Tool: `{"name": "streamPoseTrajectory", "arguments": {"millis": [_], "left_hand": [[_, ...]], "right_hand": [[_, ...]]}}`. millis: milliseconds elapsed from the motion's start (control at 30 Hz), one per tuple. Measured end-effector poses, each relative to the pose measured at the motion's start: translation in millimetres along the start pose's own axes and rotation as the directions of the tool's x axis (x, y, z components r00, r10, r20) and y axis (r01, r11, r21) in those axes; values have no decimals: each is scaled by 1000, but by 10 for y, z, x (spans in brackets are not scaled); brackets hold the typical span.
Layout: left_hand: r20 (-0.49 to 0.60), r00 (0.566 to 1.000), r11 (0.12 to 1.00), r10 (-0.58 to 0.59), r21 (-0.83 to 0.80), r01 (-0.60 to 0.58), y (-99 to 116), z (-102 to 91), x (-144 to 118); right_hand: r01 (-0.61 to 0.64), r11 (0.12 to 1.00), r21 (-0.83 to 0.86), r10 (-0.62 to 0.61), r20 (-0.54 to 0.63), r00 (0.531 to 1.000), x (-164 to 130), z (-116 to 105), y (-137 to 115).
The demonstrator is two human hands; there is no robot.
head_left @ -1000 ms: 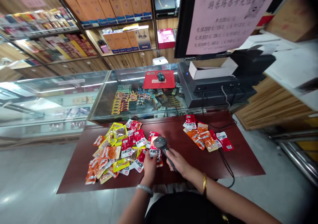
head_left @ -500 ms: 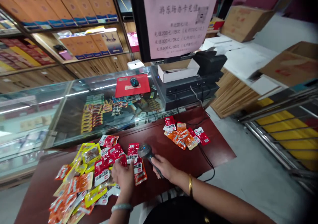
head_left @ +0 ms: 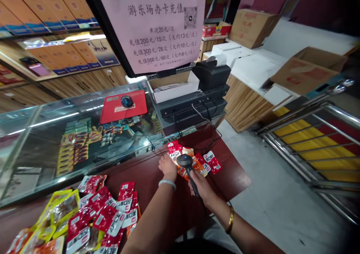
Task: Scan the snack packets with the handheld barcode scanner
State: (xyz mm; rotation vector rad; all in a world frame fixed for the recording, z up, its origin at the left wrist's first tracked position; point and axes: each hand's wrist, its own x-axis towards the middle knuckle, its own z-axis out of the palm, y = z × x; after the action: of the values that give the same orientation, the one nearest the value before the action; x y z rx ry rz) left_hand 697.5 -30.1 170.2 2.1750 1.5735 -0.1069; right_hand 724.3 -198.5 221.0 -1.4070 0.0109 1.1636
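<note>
My right hand [head_left: 203,188] grips the handle of a black barcode scanner [head_left: 185,163], its head over a small pile of red and orange snack packets [head_left: 209,163] at the right end of the dark red table [head_left: 233,179]. My left hand [head_left: 167,166] reaches across and rests on the left edge of that small pile, touching a red packet [head_left: 174,151]. Whether it grips the packet is unclear. A large heap of red, yellow and orange snack packets [head_left: 92,218] lies at the table's left end.
A glass display counter [head_left: 70,134] runs behind the table, with a red mouse pad and mouse [head_left: 123,104]. A till with a monitor and pink notice [head_left: 160,25] stands behind. Cardboard boxes [head_left: 306,70] and a metal railing [head_left: 315,134] are on the right.
The view has swung right. My left hand has left the large heap and reached over to the small pile. My right hand has carried the scanner over that pile.
</note>
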Motion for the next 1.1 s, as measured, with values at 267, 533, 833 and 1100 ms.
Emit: {"name": "streamPoseTrajectory", "arguments": {"millis": [267,533,833,1100], "left_hand": [[16,999,998,-29,52,28,21,-15,19],[64,998,886,-26,-461,53,-726,-126,-325],[-53,996,683,-75,-730,13,-1909,-282,-784],[-36,976,657,-214,-745,117,-2392,-523,-962]], "right_hand": [[8,1000,19,-8,6,1000,93,-56,-52],[-6,1000,-25,8,95,995,-72,153,3],[1,983,-184,53,284,958,-259,842,302],[9,972,-235,90,405,910,-371,1399,553]]}}
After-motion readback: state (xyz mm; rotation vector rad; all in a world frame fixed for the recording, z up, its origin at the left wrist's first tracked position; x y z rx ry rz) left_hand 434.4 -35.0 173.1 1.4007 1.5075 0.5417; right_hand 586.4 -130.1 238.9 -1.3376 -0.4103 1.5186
